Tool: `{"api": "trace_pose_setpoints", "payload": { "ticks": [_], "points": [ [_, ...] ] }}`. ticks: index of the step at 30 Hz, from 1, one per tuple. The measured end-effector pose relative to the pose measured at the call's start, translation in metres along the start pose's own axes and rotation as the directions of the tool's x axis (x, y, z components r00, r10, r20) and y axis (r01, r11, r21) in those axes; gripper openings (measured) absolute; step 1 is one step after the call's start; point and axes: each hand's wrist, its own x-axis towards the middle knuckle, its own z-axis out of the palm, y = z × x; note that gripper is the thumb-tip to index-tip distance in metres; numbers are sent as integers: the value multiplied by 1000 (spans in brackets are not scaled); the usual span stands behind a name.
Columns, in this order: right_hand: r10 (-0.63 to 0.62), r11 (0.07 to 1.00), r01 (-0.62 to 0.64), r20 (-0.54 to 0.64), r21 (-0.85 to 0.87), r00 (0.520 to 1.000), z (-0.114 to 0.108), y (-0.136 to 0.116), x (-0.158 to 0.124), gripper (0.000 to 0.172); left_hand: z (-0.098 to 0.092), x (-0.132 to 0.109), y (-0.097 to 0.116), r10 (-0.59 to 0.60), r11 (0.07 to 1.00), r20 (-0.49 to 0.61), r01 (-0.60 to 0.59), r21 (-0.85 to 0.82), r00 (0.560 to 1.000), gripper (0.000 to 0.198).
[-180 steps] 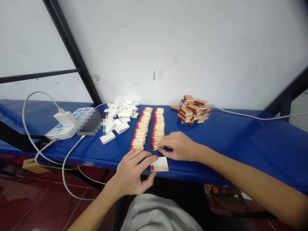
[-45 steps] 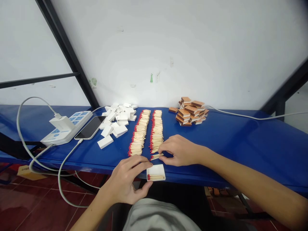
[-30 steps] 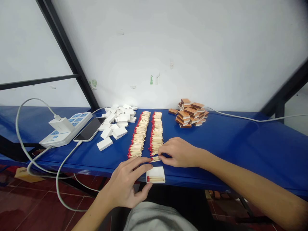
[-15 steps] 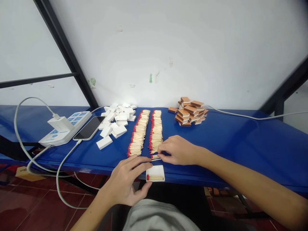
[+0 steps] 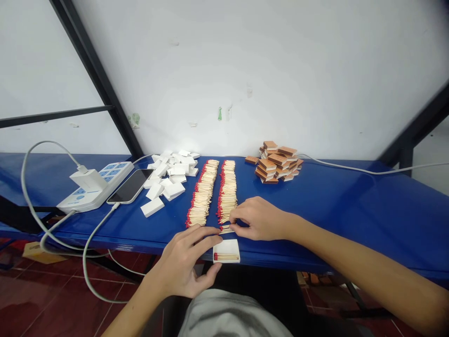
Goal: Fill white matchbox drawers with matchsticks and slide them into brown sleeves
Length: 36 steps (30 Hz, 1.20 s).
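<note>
Between thumb and fingers, my left hand grips the left side of a small white matchbox tray at the table's front edge. A few red-tipped matches lie along the near side inside it. My right hand pinches the stick ends of some matches at the near end of the right-hand row of matches; its fingertips partly cover them. My left index fingertip reaches close to their red heads. A second row of matches runs alongside to the left, heads pointing left.
White trays are heaped at the back left, and brown-and-white matchboxes are piled at the back right. A phone on a cable and a power strip with a charger occupy the blue table's left.
Very little differs. Both hands keep their places and grips, and the tray sits a touch higher in the view.
</note>
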Motion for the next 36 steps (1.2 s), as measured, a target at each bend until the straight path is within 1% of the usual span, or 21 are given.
{"api": "trace_pose_setpoints", "payload": {
  "ticks": [4,7,13,24,36],
  "points": [
    [7,1000,-7,-2,2,1000,-1,0,0,11,0,0,0,10,1000,-6,-10,8,1000,37],
    [-10,1000,10,-8,1,1000,-2,-1,-1,12,0,-1,0,11,1000,-19,-11,9,1000,36],
    [-4,1000,4,7,-10,1000,-5,0,-2,6,-1,-2,1,-12,999,-10,12,35,1000,34],
    [-16,1000,16,13,-6,1000,-3,1,-2,2,1,-4,-1,0,1000,-10,0,-10,1000,37],
    [-58,998,58,-12,26,998,-1,0,-3,5,2,-4,-1,8,999,-9,-8,-38,1000,38]
  ]
}}
